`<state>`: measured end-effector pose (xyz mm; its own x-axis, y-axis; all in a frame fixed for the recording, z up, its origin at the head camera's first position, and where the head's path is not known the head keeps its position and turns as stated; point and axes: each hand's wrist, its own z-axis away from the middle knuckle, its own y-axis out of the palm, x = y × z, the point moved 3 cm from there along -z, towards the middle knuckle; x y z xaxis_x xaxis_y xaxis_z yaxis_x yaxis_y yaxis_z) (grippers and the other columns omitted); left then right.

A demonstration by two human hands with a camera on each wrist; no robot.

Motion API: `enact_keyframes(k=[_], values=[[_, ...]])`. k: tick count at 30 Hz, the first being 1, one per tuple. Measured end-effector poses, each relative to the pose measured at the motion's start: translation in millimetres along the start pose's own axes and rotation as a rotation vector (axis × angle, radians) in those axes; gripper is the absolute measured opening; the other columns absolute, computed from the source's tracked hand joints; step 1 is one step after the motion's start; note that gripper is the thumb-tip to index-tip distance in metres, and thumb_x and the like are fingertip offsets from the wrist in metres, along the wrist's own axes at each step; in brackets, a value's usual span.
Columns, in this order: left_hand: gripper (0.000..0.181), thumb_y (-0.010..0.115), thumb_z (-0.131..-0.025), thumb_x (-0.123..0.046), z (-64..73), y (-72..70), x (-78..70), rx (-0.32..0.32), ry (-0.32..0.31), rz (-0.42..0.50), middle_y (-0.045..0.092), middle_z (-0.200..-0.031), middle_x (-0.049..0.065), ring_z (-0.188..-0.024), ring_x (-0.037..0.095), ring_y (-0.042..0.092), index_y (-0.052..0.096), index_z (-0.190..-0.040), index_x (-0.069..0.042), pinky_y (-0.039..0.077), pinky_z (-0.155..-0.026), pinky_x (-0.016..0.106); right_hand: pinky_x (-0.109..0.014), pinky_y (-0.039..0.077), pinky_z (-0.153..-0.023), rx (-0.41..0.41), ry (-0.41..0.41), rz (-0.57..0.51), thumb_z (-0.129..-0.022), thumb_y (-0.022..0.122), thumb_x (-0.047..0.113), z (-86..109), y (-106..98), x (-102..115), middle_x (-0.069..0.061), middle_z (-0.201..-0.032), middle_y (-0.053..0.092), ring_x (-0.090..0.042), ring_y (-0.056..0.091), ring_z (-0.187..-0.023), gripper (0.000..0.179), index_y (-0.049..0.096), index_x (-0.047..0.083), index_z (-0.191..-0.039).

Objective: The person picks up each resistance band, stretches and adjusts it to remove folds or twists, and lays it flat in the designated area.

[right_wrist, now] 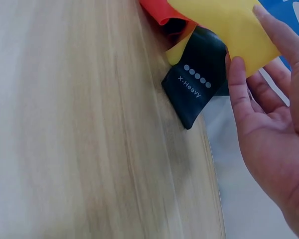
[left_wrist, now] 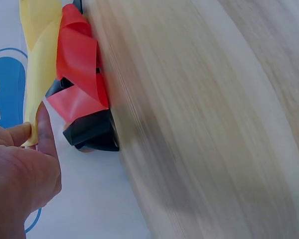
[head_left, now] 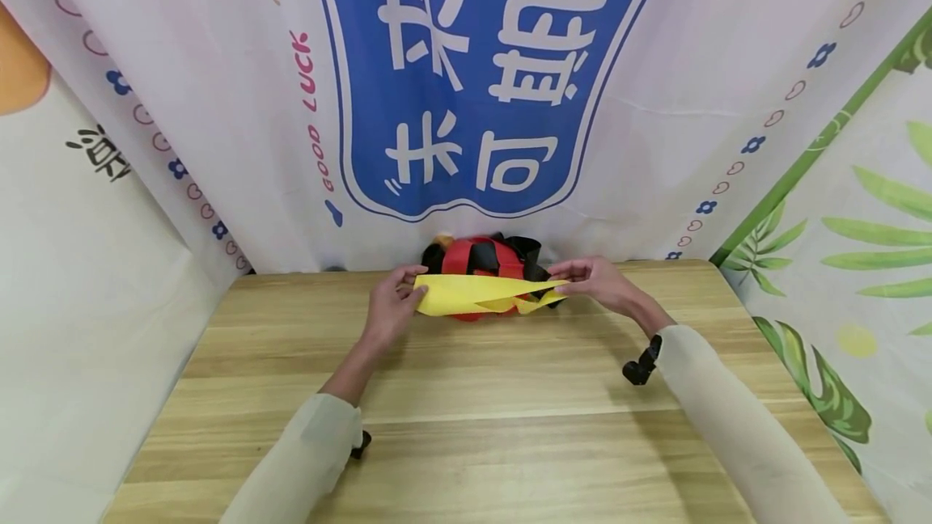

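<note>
A yellow resistance band [head_left: 455, 293] is stretched sideways between the two hands near the back edge of the table. My left hand [head_left: 389, 306] pinches its left end between thumb and fingers, which the left wrist view shows closely. At the other end my right hand [head_left: 600, 285] holds the yellow band by thumb and fingertips. Behind and under it lies a tangled heap with a red band [head_left: 460, 253] and a black band [head_left: 484, 255], partly hidden by the yellow one. In the right wrist view, a black band end [right_wrist: 199, 74] reads "X-Heavy", close by the right fingers.
The wood-grain table [head_left: 466, 411] ends just behind the heap, where a printed white curtain [head_left: 619, 209] hangs. Further cloth walls stand at left and right. Each wrist carries a small black device, such as the one [head_left: 641, 362] at the right cuff.
</note>
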<state>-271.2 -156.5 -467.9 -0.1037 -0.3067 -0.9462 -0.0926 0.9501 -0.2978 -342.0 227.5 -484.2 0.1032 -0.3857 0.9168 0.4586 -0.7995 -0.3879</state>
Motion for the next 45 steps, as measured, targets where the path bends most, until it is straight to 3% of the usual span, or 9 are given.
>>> enact_keyframes(k=[5,14,21,27,33,38,45], values=[[0.034,0.067,-0.102,0.002,3.6,-3.3,1.5,0.030,-0.032,-0.010,0.064,-0.117,0.018,-0.091,0.029,0.070,0.066,-0.135,-0.001,0.062,-0.080,0.060,-0.034,0.059,-0.094,0.033,0.015,0.004,-0.094,0.083,0.021,6.4,1.3,-6.1,-0.013,-0.126,0.074,-0.020,0.071,-0.109,0.050,0.069,0.003,-0.138],[0.038,0.068,-0.099,0.007,10.1,-11.5,10.5,0.138,-0.014,-0.037,0.061,-0.117,0.020,-0.081,0.023,0.067,0.064,-0.137,0.002,0.063,-0.072,0.053,-0.028,0.059,-0.088,0.134,0.026,-0.023,-0.095,0.082,0.018,19.9,9.4,-14.5,-0.017,-0.122,0.073,-0.020,0.073,-0.103,0.054,0.063,-0.002,-0.142],[0.040,0.069,-0.098,0.007,14.2,-13.5,17.9,0.169,-0.056,-0.071,0.061,-0.119,0.020,-0.085,0.025,0.066,0.064,-0.137,-0.001,0.063,-0.073,0.046,-0.029,0.055,-0.077,0.176,0.036,-0.068,-0.093,0.083,0.013,27.1,20.0,-22.8,-0.014,-0.115,0.070,-0.017,0.066,-0.092,0.058,0.060,-0.006,-0.143],[0.037,0.071,-0.098,0.006,14.4,-13.5,23.5,0.179,-0.058,-0.097,0.063,-0.118,0.018,-0.093,0.026,0.068,0.067,-0.133,-0.003,0.062,-0.070,0.040,-0.025,0.054,-0.082,0.190,0.040,-0.114,-0.092,0.083,0.010,32.9,27.2,-23.8,-0.012,-0.120,0.068,-0.020,0.063,-0.099,0.058,0.061,-0.002,-0.144],[0.036,0.071,-0.098,0.005,14.3,-14.9,28.2,0.208,-0.051,-0.130,0.063,-0.118,0.018,-0.098,0.029,0.067,0.068,-0.134,-0.001,0.062,-0.072,0.038,-0.022,0.050,-0.077,0.176,0.033,-0.124,-0.091,0.080,-0.001,38.2,30.6,-28.3,-0.010,-0.111,0.060,-0.018,0.055,-0.095,0.052,0.065,0.000,-0.141],[0.032,0.071,-0.098,0.004,15.4,-17.0,30.4,0.233,-0.024,-0.175,0.068,-0.119,0.019,-0.104,0.030,0.066,0.071,-0.130,0.001,0.059,-0.076,0.029,-0.023,0.050,-0.076,0.200,0.026,-0.160,-0.089,0.083,0.002,42.1,32.8,-29.7,-0.008,-0.109,0.058,-0.018,0.054,-0.094,0.055,0.064,0.000,-0.141],[0.030,0.069,-0.099,0.005,18.4,-22.0,32.8,0.255,-0.050,-0.119,0.066,-0.119,0.021,-0.100,0.029,0.070,0.070,-0.129,0.003,0.062,-0.068,0.038,-0.025,0.057,-0.085,0.221,0.034,-0.148,-0.090,0.085,0.007,48.6,34.2,-25.0,-0.012,-0.118,0.062,-0.020,0.060,-0.101,0.060,0.061,0.000,-0.144]])
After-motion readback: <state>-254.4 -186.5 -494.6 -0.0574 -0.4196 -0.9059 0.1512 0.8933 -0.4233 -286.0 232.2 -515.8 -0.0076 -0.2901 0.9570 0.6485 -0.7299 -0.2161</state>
